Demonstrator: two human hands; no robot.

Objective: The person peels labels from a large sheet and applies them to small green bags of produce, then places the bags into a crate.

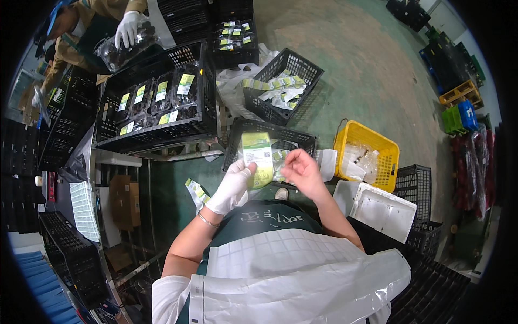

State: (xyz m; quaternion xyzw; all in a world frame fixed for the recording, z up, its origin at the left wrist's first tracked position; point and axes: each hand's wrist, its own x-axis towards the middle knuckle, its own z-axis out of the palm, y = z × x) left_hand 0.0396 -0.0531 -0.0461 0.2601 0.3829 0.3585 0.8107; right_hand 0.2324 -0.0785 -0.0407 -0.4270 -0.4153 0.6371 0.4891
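Note:
My left hand (232, 186), in a white glove and with a bangle at the wrist, grips a strip of green and yellow printed labels (259, 160). The thumb presses on the strip's face, which bears writing and a square code. Bare and slightly blurred, my right hand (301, 172) hovers just right of the strip with curled fingers; whether anything is pinched between them cannot be told. Below both hands stands a black plastic crate (279, 131) with more label strips in it. Another piece of label strip (197, 192) hangs to the left of my gloved hand.
At left, a black crate (158, 139) holds labelled clear packs of dark contents. A co-worker's gloved hand (128, 29) rests on a clear pack behind it. A crate of label strips (283, 111), a yellow basket (366, 129) and a white foam box (382, 206) stand around me.

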